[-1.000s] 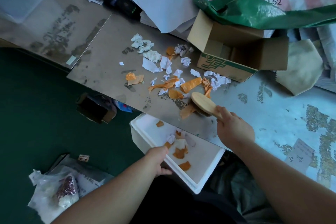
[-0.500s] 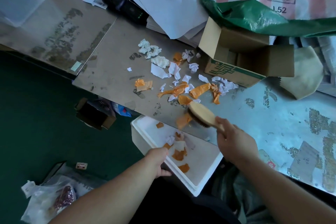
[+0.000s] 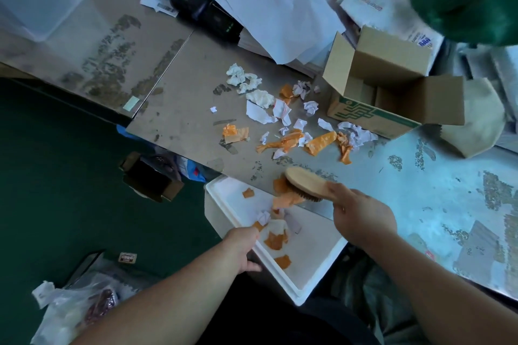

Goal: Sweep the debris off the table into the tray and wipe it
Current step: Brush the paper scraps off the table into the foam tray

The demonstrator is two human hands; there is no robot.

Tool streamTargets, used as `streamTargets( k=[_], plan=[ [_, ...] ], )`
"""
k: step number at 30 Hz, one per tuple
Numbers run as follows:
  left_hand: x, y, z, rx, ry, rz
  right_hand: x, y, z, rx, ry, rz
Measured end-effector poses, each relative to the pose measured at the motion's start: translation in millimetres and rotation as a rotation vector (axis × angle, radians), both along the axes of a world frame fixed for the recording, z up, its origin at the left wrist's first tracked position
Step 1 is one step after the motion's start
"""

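Note:
My right hand (image 3: 361, 217) grips a wooden brush (image 3: 304, 183) at the near edge of the worn grey table (image 3: 185, 109). Its bristles press an orange scrap (image 3: 286, 199) that hangs over the edge above the tray. My left hand (image 3: 241, 244) holds the near-left rim of the white foam tray (image 3: 316, 269), kept just below the table edge. Several orange and white scraps (image 3: 276, 235) lie inside the tray. Torn white and orange paper debris (image 3: 291, 126) is scattered on the table beyond the brush.
An open cardboard box (image 3: 386, 92) stands right of the debris, with a beige cloth (image 3: 476, 120) beyond it. Loose white sheets (image 3: 274, 8) and a black device (image 3: 204, 12) crowd the back. A small dark box (image 3: 151, 179) and a plastic bag (image 3: 70, 308) lie on the green floor.
The brush has swept toward me from the debris to the table edge, dragging an orange scrap over the tray. My left hand has kept the tray in place.

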State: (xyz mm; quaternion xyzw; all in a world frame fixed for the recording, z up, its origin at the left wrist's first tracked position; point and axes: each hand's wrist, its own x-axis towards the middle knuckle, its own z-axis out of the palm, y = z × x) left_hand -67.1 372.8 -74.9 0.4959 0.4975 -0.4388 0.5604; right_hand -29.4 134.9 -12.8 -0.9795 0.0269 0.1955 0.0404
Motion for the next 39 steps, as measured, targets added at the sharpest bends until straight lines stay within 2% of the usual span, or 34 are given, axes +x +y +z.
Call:
streamTargets(
  k=[6, 9, 14, 20, 26, 34, 39],
  plan=[
    [2.2, -0.7, 11.6, -0.004, 0.016, -0.004, -44.2, 1.9, 7.6, -0.034, 0.112, 0.116],
    [2.3, -0.8, 17.0, 0.002, 0.021, 0.003, -47.7, -4.1, 7.3, 0.050, 0.057, 0.000],
    [0.9, 0.9, 19.2, 0.025, 0.018, 0.010, -18.6, -10.4, 5.6, 0.095, -0.037, -0.136],
    [-5.5, 3.5, 16.4, 0.056, 0.017, 0.041, 42.7, -0.8, 5.2, 0.139, -0.137, -0.080],
    [-5.8, 4.3, 13.7, 0.066, 0.043, 0.104, 70.8, 16.1, 0.5, 0.062, -0.014, 0.021],
    [1.5, -7.3, 25.7, 0.082, 0.020, 0.171, 10.8, 0.4, 2.9, 0.056, 0.139, 0.116],
    [2.2, -14.5, 32.3, 0.081, -0.008, 0.172, 9.5, -16.0, 6.4, 0.129, 0.064, 0.065]
  ],
)
